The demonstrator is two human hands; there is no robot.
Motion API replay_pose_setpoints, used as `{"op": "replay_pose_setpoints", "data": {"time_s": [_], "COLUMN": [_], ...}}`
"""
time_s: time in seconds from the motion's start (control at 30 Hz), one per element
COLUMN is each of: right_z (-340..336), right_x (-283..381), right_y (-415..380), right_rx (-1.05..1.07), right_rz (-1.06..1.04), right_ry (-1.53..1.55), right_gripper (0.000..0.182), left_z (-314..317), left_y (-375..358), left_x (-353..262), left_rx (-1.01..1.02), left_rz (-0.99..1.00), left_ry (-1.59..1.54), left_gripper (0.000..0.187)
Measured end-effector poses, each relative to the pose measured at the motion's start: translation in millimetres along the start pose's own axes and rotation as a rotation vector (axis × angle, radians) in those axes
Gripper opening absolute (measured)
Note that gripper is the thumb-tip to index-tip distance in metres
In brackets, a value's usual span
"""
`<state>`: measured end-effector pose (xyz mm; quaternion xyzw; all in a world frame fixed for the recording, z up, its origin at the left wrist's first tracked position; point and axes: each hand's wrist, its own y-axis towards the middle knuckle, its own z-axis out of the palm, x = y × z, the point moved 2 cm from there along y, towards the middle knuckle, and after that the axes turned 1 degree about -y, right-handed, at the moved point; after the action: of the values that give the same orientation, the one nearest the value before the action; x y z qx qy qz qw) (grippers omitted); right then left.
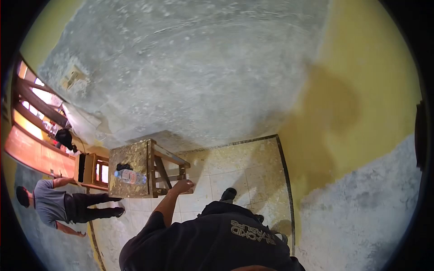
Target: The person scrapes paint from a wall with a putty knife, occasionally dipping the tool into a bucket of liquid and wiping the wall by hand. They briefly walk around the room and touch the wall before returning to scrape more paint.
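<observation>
While the person's dark shirt fills the bottom of the view, the left arm runs out from it toward the stool, ending in the left hand, which looks loosely curled by the stool's legs; whether it grips or touches wood, or how wide its fingers are, I cannot tell. The right hand is not in view, so the left is the nearer one that shows. From that hand the stool's paint-spattered top lies to the left in the view, and on it is a clear bottle, left and slightly up from the fingers. The bottle's long axis runs roughly sideways in the view, with the blue cap on the far end and the base toward the hand; I cannot be sure whether it lies or stands. Just beside it on the same top is a small black bundle. Around the stool spreads the tiled floor, with a dark shoe on it, right of the hand. Past the stool stands a wooden frame, and beyond it a co-worker in a grey shirt, well apart. A wall, mottled grey beside yellow paint, rises behind the stool, with a small fixture set in it.
</observation>
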<state>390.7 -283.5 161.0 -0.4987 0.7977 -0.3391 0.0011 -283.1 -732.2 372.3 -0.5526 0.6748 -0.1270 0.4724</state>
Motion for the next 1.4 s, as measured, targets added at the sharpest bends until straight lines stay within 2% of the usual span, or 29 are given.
{"op": "replay_pose_setpoints", "data": {"time_s": [0.03,0.07,0.1,0.17,0.23,0.27,0.3,0.37,0.4,0.53,0.57,0.63,0.67,0.73,0.8,0.83,0.87,0.9,0.93,0.97,1.0,1.07,1.13,1.17,1.23,1.3,1.33,1.37,1.4], "right_z": [-37.3,-71.9,-97.1,-132.1,-155.9,-168.5,-173.9,-180.7,-182.3,-185.4,-184.7,-181.8,-179.4,-173.6,-168.8,-163.8,-157.3,-150.7,-144.7,-137.4,-129.2,-116.4,-105.4,-102.6,-96.5,-92.4,-91.0,-89.2,-87.9], "right_x": [34.6,60.6,82.1,113.2,135.6,146.0,152.3,165.5,170.8,192.9,198.5,208.0,210.3,214.1,214.3,217.7,216.0,217.1,215.6,213.5,211.6,207.0,199.3,197.3,197.1,191.0,192.2,191.9,191.7], "right_y": [0.2,3.2,10.4,32.3,53.0,63.3,68.5,82.2,86.3,109.4,116.2,129.8,135.1,143.7,149.5,149.4,151.5,151.7,148.7,144.8,140.0,129.2,119.1,114.3,104.5,96.1,93.3,90.1,86.6], "right_rx": [0.093,0.117,0.092,0.052,0.031,0.019,0.021,0.016,0.014,0.016,0.017,0.030,0.034,0.051,0.063,0.073,0.080,0.087,0.095,0.102,0.105,0.114,0.114,0.112,0.111,0.109,0.109,0.101,0.098], "right_rz": [0.348,0.609,0.772,0.868,0.879,0.875,0.862,0.845,0.835,0.766,0.741,0.695,0.672,0.632,0.595,0.578,0.568,0.556,0.546,0.544,0.540,0.541,0.537,0.536,0.544,0.557,0.566,0.577,0.584], "right_ry": [0.195,0.361,0.466,0.547,0.577,0.586,0.587,0.597,0.600,0.582,0.574,0.554,0.541,0.519,0.494,0.484,0.475,0.467,0.457,0.454,0.446,0.437,0.428,0.424,0.421,0.410,0.413,0.414,0.413], "right_gripper": [0.020,0.020,0.020,0.019,0.018,0.018,0.018,0.017,0.017,0.016,0.016,0.015,0.015,0.015,0.014,0.014,0.014,0.014,0.014,0.013,0.013,0.013,0.013,0.013,0.012,0.012,0.012,0.012,0.012], "left_z": [-6.0,-12.9,-18.6,-27.3,-37.3,-43.7,-50.0,-67.9,-65.7,-80.3,-81.0,-68.5,-60.2,-45.7,-17.9,16.4,25.2,45.4,78.1,83.2,94.2,110.6,117.7,131.1,152.4,107.1,101.5,80.1,77.7], "left_y": [-4.6,-4.4,-4.2,-8.3,-16.0,-7.7,-11.8,-35.5,-22.6,-43.4,-44.6,-51.7,-58.8,-88.0,-130.6,-108.3,-135.5,-148.4,-146.3,-165.5,-180.2,-201.1,-226.9,-217.2,-221.0,-255.7,-256.1,-271.9,-259.1], "left_x": [13.8,28.0,38.7,53.1,61.4,61.4,55.6,37.0,55.8,39.1,43.8,63.7,68.9,76.4,78.2,135.1,127.9,137.7,174.5,158.8,167.5,178.3,158.2,188.4,232.4,149.4,150.6,126.1,138.8], "left_rx": [-0.013,-0.046,-0.073,-0.076,-0.096,-0.046,-0.054,-0.129,-0.150,-0.347,-0.365,-0.317,-0.333,-0.698,-0.634,-0.157,0.131,0.224,0.236,0.317,0.329,0.349,0.198,0.242,0.193,0.175,0.157,0.174,0.137], "left_rz": [-0.009,0.083,0.173,0.063,0.191,0.091,0.083,0.077,0.260,0.063,0.058,-0.134,-0.132,-0.202,0.025,-0.404,-0.402,-0.471,-0.528,-0.516,-0.351,-0.187,-0.726,-0.609,-0.053,-0.678,-0.529,-0.334,-0.283], "left_ry": [-0.014,0.025,0.066,0.132,0.217,0.019,0.012,0.510,0.170,0.512,0.503,-0.547,-0.563,-0.061,-0.250,-0.542,-0.953,-0.874,-0.561,0.282,0.531,0.771,-0.432,-0.163,0.223,-0.274,0.430,0.647,0.145], "left_gripper": [0.055,0.056,0.057,0.056,0.058,0.063,0.063,0.061,0.051,0.035,0.035,0.033,0.033,0.042,0.049,0.053,0.056,0.058,0.059,0.065,0.069,0.074,0.080,0.076,0.070,0.063,0.061,0.055,0.053]}}
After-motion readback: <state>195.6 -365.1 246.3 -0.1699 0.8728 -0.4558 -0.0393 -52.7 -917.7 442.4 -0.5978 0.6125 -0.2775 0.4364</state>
